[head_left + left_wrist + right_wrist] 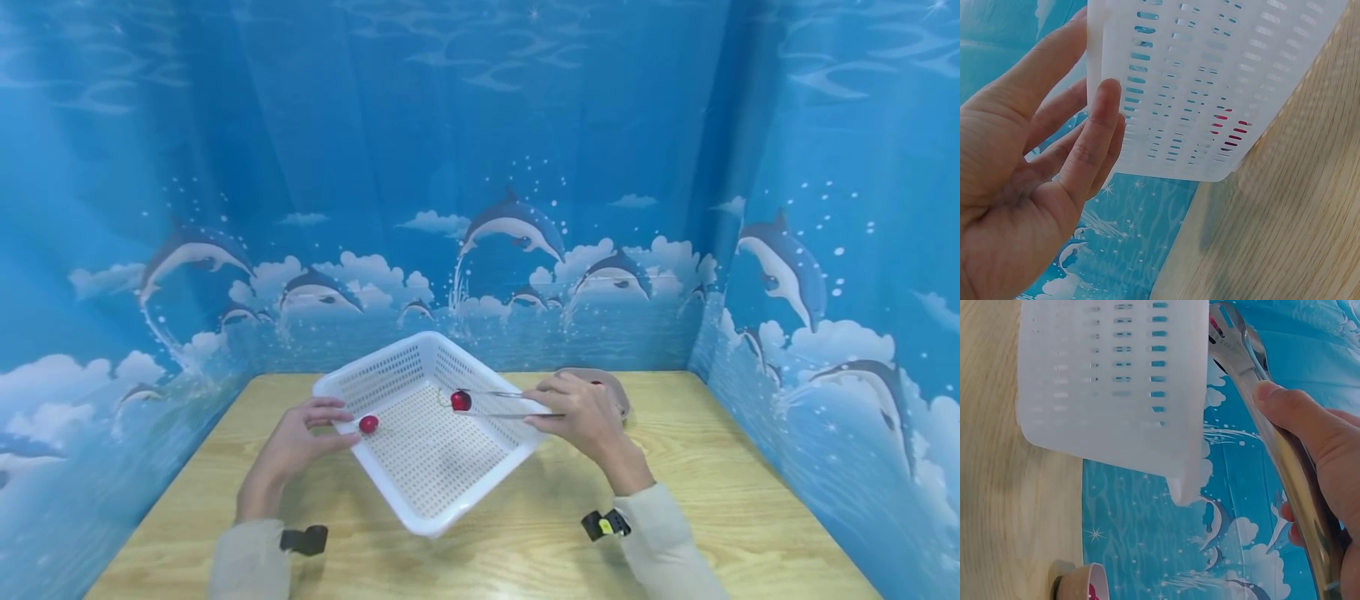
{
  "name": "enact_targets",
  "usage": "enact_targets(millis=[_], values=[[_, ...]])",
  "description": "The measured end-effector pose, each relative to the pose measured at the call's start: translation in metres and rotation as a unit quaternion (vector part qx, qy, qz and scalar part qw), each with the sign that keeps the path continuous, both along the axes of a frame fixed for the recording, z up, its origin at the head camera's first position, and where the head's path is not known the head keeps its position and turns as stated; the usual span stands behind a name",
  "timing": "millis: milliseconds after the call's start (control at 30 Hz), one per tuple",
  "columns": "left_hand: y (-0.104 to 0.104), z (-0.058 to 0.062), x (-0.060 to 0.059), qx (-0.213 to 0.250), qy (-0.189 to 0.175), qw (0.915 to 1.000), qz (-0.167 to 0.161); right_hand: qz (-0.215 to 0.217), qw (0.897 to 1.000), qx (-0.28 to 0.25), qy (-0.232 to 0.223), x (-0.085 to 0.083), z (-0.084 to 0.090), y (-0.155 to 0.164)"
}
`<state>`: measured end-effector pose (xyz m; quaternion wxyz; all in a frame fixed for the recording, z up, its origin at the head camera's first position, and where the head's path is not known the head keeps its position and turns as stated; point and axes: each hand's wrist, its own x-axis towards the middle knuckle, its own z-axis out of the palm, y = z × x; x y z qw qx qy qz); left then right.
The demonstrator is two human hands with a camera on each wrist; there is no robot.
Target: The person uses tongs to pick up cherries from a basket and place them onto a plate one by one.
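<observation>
— What sits in the middle of the bench point(750, 500)?

— A white plastic basket point(420, 500), square, with slotted walls and a perforated floor. It lies cornerwise on pale, wood-grained board. Everything else is placed from that basket.

— And the hands?

— The right hand point(581, 417) is over the basket's right rim, fingers and thumb pinched on shiny metal tongs point(498, 403). The long, thin arms reach in over the rim, and their tips clamp a small, round, glossy red fruit point(461, 401) above the basket floor.

— The left hand?

— The left hand point(300, 437) is at the basket's left wall, fingers straight and relaxed, resting against the slotted plastic without curling round it. The left wrist view shows the fingertips flat on the outside of the wall.

— Anything else red?

— A second red fruit point(368, 424), also round and smooth, just inside the left wall, close to those fingertips. Whether it touches them I cannot tell.

— Beyond the basket?

— A shallow, rounded, pinkish bowl point(615, 387) just off the right rim, mostly behind the right hand. Behind the basket hangs a blue cloth point(480, 167) printed with dolphins and clouds.
</observation>
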<state>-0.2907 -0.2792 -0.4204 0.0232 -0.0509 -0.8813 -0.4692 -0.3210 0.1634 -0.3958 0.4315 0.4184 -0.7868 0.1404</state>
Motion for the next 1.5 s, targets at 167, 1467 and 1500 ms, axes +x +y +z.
enact_targets(millis=[167, 1467, 1500], values=[[0.001, 0.001, 0.001, 0.005, 0.005, 1.0000, -0.003, -0.002, 1.000, 0.000, 0.003, 0.000, 0.003, 0.006], [0.001, -0.001, 0.001, 0.009, 0.035, 0.9993, -0.013, -0.092, 0.995, -0.006, -0.025, -0.001, 0.001, 0.096], [0.001, -0.001, 0.000, 0.008, 0.035, 0.9993, -0.013, -0.095, 0.995, -0.006, -0.024, -0.001, 0.001, 0.098]])
